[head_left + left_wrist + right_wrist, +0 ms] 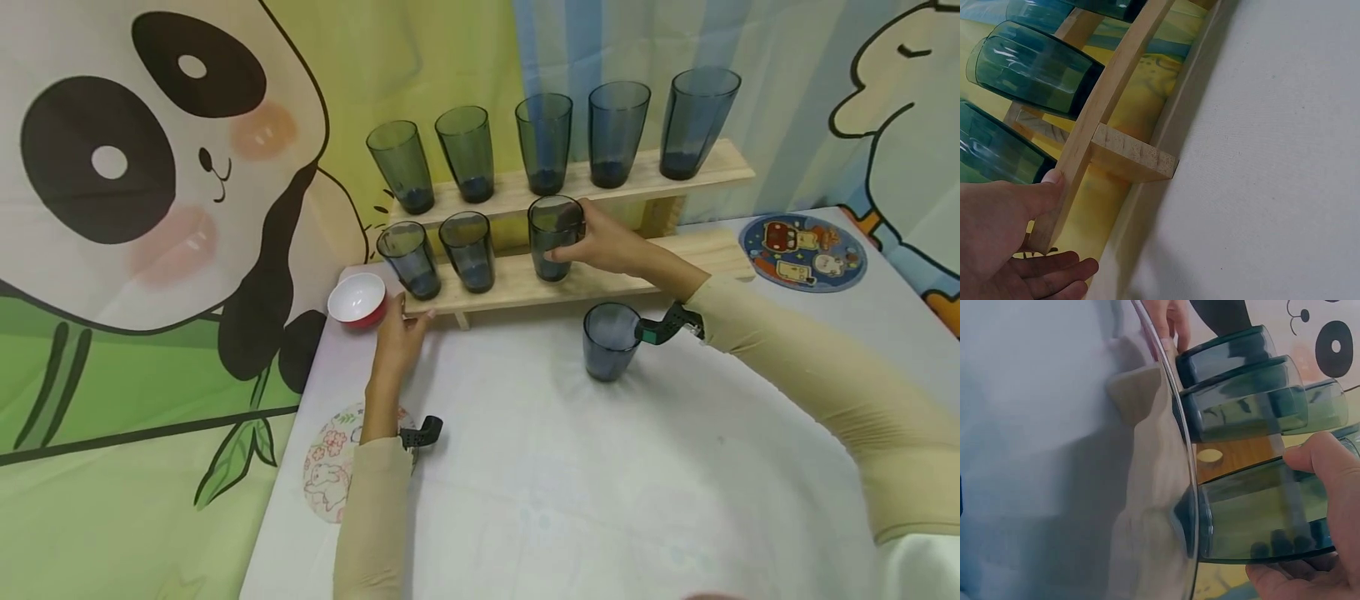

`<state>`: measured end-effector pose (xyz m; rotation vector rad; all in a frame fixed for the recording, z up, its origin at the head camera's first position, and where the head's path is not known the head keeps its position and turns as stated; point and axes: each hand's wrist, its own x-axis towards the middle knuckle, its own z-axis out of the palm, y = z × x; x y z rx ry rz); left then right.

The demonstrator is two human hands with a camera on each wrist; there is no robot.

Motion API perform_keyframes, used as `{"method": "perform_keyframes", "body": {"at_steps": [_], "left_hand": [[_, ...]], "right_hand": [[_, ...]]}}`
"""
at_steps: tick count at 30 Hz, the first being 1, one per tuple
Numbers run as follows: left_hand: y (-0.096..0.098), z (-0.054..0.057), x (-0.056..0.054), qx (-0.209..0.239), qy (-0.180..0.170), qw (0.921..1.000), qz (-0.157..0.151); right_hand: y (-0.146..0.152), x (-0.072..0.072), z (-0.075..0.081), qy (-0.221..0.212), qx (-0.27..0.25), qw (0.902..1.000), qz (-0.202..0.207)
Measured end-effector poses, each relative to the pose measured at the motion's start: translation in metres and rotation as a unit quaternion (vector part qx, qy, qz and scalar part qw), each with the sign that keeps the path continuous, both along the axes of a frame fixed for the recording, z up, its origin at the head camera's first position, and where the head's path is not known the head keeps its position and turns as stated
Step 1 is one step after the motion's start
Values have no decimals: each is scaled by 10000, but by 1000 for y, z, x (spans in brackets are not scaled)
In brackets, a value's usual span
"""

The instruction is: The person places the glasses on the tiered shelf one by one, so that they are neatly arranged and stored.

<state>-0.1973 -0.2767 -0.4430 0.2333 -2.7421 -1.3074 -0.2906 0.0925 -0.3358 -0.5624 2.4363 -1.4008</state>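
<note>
My right hand (pixel 611 246) grips a smoky blue-green drinking glass (pixel 543 240) that stands upright over the lower board of a two-tier wooden shelf (pixel 517 290). In the right wrist view the thumb lies on one side of this glass (pixel 1254 512), the fingers on the other. My left hand (pixel 397 342) holds the lower board's left end; in the left wrist view the thumb lies on the board (pixel 1075 162), with fingers below. Two more glasses (pixel 468 254) stand at the left of that board. Another glass (pixel 609 346) stands on the table in front, under the right wrist.
Several matching glasses (pixel 543 146) line the upper board (pixel 720 167). A red bowl (pixel 357 300) with a white inside sits by the shelf's left end. Round mats lie on the white table: a dark blue one (pixel 802 254) at right, a pale one (pixel 327 475) beside the left forearm.
</note>
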Motion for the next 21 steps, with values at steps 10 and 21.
{"method": "perform_keyframes", "body": {"at_steps": [10,21], "left_hand": [[1,1,2,67,44,10000,-54],[0,1,3,-99,-15,9999,25]], "right_hand": [[-15,-3,0,99,6,9999,105],[-29,-4,-6,93,-24,9998,175]]}}
